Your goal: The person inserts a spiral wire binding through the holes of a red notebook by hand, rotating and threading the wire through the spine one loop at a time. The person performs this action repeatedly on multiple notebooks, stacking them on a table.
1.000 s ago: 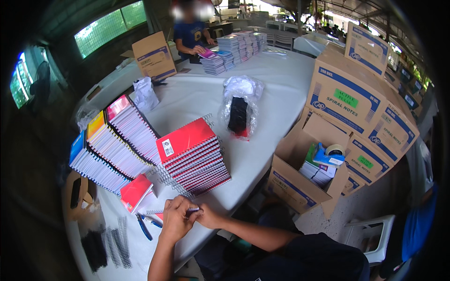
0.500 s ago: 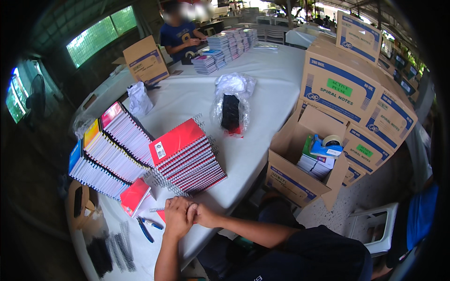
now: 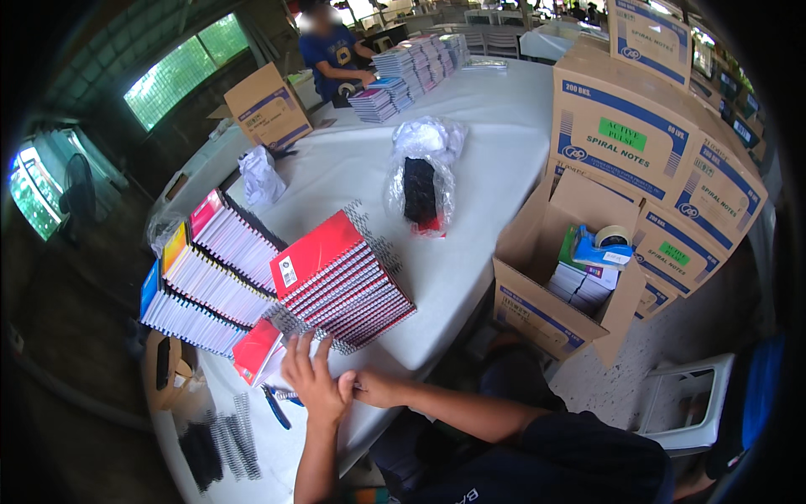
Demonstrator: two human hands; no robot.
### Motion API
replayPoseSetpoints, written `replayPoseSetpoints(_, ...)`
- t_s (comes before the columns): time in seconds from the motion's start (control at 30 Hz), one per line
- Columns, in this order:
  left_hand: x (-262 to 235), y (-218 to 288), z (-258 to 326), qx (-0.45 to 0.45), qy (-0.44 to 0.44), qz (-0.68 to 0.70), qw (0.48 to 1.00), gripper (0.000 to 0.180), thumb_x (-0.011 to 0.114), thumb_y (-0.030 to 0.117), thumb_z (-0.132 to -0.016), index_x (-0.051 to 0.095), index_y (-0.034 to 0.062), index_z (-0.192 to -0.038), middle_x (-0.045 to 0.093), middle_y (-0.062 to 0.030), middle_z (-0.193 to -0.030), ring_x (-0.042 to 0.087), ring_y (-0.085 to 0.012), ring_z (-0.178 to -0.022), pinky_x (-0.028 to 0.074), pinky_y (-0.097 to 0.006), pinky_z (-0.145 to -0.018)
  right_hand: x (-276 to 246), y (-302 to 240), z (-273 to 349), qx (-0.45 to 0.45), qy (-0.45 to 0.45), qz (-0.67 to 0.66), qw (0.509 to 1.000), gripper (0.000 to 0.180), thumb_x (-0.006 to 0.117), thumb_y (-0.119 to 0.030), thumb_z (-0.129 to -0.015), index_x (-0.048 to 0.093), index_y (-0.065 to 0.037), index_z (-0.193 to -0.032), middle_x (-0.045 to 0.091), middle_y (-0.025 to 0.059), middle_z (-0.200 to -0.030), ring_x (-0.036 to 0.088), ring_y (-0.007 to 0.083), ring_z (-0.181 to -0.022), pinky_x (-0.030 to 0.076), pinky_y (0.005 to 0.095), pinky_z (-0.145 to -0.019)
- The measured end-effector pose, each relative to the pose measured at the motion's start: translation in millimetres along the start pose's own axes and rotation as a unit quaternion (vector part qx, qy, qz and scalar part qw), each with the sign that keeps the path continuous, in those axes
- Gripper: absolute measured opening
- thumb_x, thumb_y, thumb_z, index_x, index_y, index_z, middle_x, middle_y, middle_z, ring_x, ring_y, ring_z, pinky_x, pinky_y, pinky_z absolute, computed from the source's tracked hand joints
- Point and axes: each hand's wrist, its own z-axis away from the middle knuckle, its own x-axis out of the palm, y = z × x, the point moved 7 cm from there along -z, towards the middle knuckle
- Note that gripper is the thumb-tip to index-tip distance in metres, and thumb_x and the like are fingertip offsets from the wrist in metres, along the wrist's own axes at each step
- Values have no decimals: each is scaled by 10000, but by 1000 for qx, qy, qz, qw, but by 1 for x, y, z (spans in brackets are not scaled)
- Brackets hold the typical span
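Observation:
My left hand (image 3: 309, 376) lies with fingers spread on a thin notebook with a red cover (image 3: 256, 349) at the near edge of the white table (image 3: 487, 168). Beside its thumb, my right hand (image 3: 371, 389) is curled around a thin spiral wire that is mostly hidden. A slanted stack of red spiral notebooks (image 3: 340, 281) stands just beyond my hands. Blue-handled pliers (image 3: 275, 406) lie to the left of my left wrist.
Leaning rows of coloured notebooks (image 3: 206, 269) fill the left. Loose black spirals (image 3: 222, 437) lie near the corner. A plastic bag of black parts (image 3: 420, 191) sits mid-table. An open carton with a tape roll (image 3: 546, 294) and stacked cartons (image 3: 638, 126) stand right. Another person (image 3: 332, 50) works at the far end.
My left hand has opened and flattened onto the notebook; before, both hands pinched a thin wire together. My view has tilted slightly.

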Motion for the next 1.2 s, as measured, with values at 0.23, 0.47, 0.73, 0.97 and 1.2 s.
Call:
replayPoseSetpoints(0.23, 19, 10, 41, 6, -129, 78, 989, 342, 548, 373, -817, 579, 81, -991, 595, -73, -946, 550, -252, -868, 375, -389, -823, -2, 2, 7, -115, 39, 34, 992, 233, 606, -140, -715, 579, -32, -921, 615, 202, -759, 602, 388, -717, 468, 421, -606)
replayPoseSetpoints(0.47, -20, 8, 25, -12, -140, 163, 977, 244, 710, 108, -704, 642, 59, -933, 620, -112, -917, 575, -281, -878, 427, -369, -752, 2, -5, 5, -14, -15, 14, 1000, 242, 640, -147, -756, 577, 36, -903, 604, 216, -706, 586, 221, -601, 451, 384, -583)
replayPoseSetpoints(0.73, 4, -20, 20, -137, -242, 310, 909, 171, 649, 75, -791, 637, 4, -946, 597, -122, -884, 581, -266, -840, 462, -338, -768, -9, -17, -3, 60, -37, -47, 996, 268, 664, -198, -806, 593, 60, -810, 571, 80, -594, 463, 65, -605, 435, 328, -553)
replayPoseSetpoints(0.97, 3, -21, 20, -125, -248, 297, 914, 147, 625, 97, -828, 622, -2, -936, 578, -113, -908, 574, -229, -849, 465, -318, -759, 3, -3, -4, 41, -33, -100, 994, 265, 631, -194, -832, 601, 56, -913, 629, 116, -716, 510, 97, -655, 444, 333, -616)
replayPoseSetpoints(1.2, 10, -19, 14, -99, -277, 271, 917, 130, 591, 107, -852, 621, -8, -903, 579, -119, -871, 566, -243, -808, 460, -334, -724, -5, -7, -5, 38, -24, -74, 996, 281, 625, -213, -835, 600, 53, -921, 634, 166, -731, 557, 151, -645, 449, 351, -631)
